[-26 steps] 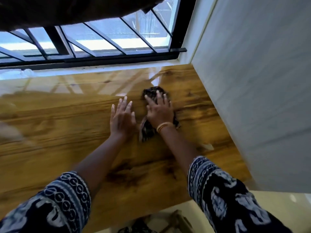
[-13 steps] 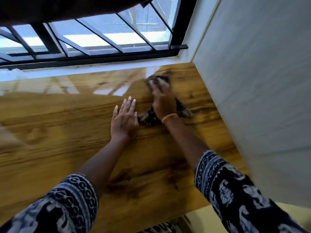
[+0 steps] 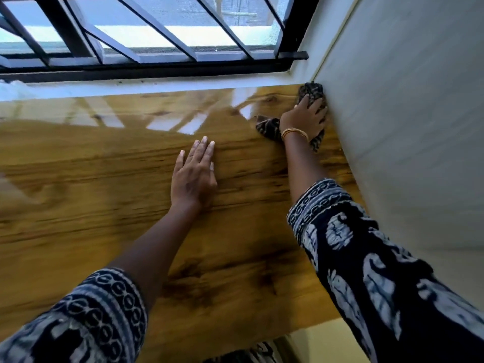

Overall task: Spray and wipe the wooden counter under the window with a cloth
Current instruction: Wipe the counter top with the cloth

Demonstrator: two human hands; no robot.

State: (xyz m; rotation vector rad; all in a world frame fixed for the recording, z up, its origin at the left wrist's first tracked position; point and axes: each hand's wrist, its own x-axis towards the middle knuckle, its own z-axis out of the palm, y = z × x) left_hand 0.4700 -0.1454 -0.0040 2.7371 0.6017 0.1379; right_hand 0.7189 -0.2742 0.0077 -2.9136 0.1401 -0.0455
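Since the earlier frames the right hand [image 3: 305,117] has carried the cloth [image 3: 311,94] from the middle of the counter to the far right corner, while the left hand [image 3: 194,174] stays flat at about the same place. The cloth now lies on the wooden counter [image 3: 104,179] in the corner where the window ledge [image 3: 146,83] meets the side wall [image 3: 408,127], and its far end touches that wall. The right hand presses down on it with the fingers spread over the fabric; whether the fingertips curl into the folds I cannot tell, because the hand is seen from behind. The left hand rests with straight fingers close together, palm down on the bare wood, well apart from the cloth.

The wall stands just beside the cloth and limits the hand on that side. Behind the ledge is the window [image 3: 157,27], with black metal bars [image 3: 65,30] crossing it diagonally.

The counter is glossy, with a warm yellow-brown grain and darker patches near the front edge; the far strip reflects the bright window. The cloth is dark, patterned and crumpled. The wall is pale grey and matt. Both sleeves [image 3: 366,258] are dark blue with a white print, and a thin gold bangle [image 3: 294,132] sits on the right wrist.
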